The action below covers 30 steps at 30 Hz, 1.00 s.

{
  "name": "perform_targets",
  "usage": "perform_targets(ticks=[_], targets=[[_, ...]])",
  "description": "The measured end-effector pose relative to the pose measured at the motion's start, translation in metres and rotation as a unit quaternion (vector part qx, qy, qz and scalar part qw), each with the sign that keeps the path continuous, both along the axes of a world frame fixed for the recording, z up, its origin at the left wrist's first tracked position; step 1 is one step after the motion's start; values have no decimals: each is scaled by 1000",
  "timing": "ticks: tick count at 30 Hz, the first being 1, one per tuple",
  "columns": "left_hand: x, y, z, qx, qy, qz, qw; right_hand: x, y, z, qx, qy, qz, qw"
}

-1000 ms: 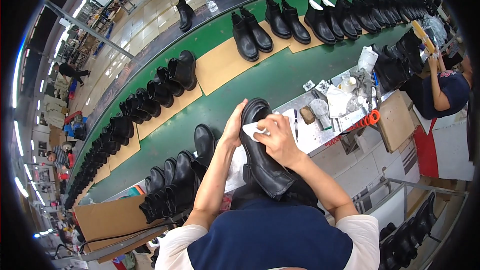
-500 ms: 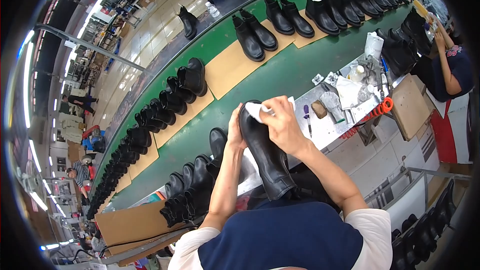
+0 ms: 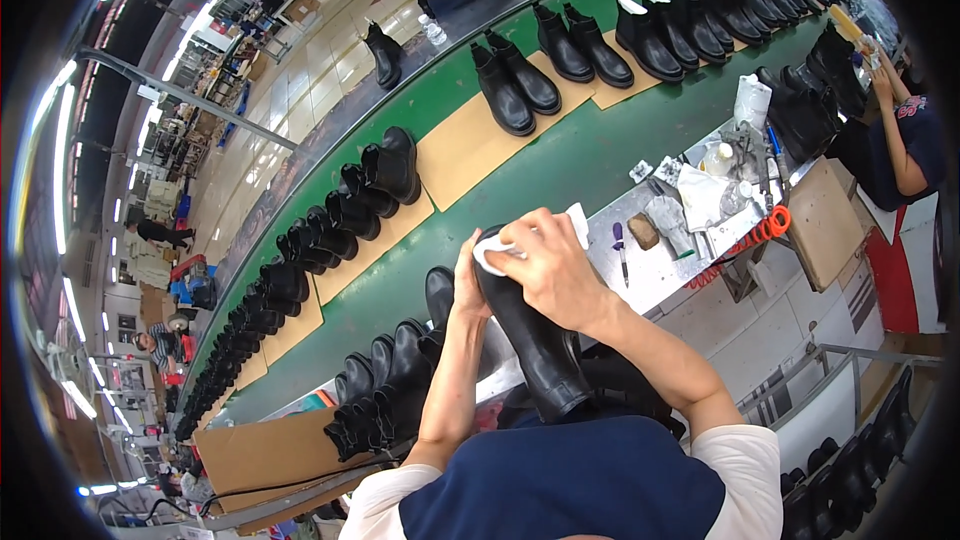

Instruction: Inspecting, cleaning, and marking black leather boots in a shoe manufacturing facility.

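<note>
A black ankle boot [image 3: 535, 345] lies in front of me, toe pointing away and its shaft against my body. My left hand [image 3: 468, 278] is wrapped round the toe end from the left side. My right hand [image 3: 553, 270] pinches a white cloth [image 3: 494, 252] and presses it on the top of the toe, hiding much of the toe. A loose end of the cloth sticks out past the right side of that hand. Close by on the left, several more black boots [image 3: 408, 345] stand together at the bench edge.
Pairs of black boots [image 3: 505, 90] line a green conveyor [image 3: 480, 175] on tan cardboard sheets [image 3: 455, 145]. To the right, a metal bench holds a purple-handled tool [image 3: 620, 245], a brown block [image 3: 643, 231], bottles and a coiled orange hose [image 3: 773, 224]. Co-workers stand across and at right.
My right hand has shifted left over the boot's toe with the cloth, covering more of it. The left hand keeps its grip. The whole view has shifted slightly.
</note>
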<state>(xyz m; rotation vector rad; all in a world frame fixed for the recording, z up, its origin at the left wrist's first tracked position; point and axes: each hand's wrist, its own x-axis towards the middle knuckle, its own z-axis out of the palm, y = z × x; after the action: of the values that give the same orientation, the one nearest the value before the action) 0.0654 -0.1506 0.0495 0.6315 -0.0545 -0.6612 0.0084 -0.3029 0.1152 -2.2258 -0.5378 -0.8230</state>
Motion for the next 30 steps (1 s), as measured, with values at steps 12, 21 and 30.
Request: perform_targets(ticks=[12,21,30], targets=[[1,-9,0,194,20,15,981,-10,9,-4,8,5,-61,998],[4,-3,-6,237,17,40,971,-5,-4,-58,341,207,-37,916],[2,-1,-6,185,73,92,976,7,-4,-45,250,102,-30,962]])
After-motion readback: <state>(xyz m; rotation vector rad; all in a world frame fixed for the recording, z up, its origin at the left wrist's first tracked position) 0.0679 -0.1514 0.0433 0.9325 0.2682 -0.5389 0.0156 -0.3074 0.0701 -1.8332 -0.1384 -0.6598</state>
